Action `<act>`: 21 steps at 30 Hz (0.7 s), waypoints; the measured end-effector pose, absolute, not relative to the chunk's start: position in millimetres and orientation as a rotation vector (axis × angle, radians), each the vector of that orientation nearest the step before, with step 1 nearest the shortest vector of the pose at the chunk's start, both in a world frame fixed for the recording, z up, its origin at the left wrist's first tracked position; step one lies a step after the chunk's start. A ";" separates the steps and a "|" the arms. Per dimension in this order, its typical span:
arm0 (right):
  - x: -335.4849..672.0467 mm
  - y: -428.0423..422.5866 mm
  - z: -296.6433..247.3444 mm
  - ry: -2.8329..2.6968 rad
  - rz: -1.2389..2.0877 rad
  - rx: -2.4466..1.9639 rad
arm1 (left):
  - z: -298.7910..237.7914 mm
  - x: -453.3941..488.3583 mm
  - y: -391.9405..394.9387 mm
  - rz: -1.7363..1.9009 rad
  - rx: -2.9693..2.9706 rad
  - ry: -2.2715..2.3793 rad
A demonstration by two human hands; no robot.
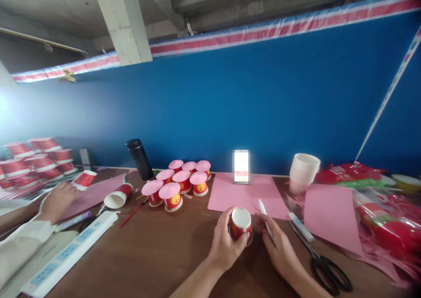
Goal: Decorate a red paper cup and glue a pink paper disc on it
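Observation:
My left hand [224, 239] is wrapped round a small red paper cup [241, 221] with a white inside. The cup's mouth faces up, and a pale disc shows round its base at the table. Just right of it, my right hand [279, 247] grips a slim white pen-like tool [262, 207], pointed end up and away from me. Behind both hands lies a pink paper sheet [226, 193] with a round outline on it. To the left stand several red cups with pink paper discs on top [171, 195].
Black-handled scissors [329, 274] lie at right, near a white cup stack [304, 171], pink paper [330, 219] and plastic-wrapped red cups [391, 214]. At left are a power strip [70, 254], a black flask [140, 160], a tipped cup [118, 196] and another person's hand [61, 199].

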State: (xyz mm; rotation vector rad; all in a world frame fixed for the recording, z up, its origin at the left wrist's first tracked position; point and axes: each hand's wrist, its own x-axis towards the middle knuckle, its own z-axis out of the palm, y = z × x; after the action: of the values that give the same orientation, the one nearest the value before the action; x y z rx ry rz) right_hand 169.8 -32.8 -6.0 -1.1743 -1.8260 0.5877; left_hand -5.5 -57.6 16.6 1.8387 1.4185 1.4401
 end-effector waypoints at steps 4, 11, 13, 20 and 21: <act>170.4 -32.1 -8.8 -1.820 0.572 -1.178 | 19.9 -5.4 -58.7 1.409 1.775 1.410; 170.9 -29.8 -13.7 -1.813 0.550 -1.166 | 20.3 -5.0 -59.9 1.461 1.777 1.378; 170.6 -30.8 -11.6 -1.814 0.543 -1.177 | 21.0 -4.5 -60.1 1.456 1.781 1.377; 170.8 -31.5 -9.0 -1.831 0.556 -1.190 | 21.8 -4.8 -60.4 1.428 1.798 1.377; 170.9 -31.1 -9.7 -1.828 0.554 -1.190 | 21.2 -5.0 -60.4 1.429 1.797 1.374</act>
State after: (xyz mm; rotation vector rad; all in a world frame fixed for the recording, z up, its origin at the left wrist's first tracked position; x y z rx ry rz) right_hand 170.9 -31.1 -9.7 -1.1896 -1.8285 0.5536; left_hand -5.0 -60.4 21.2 1.7967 1.3743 1.4289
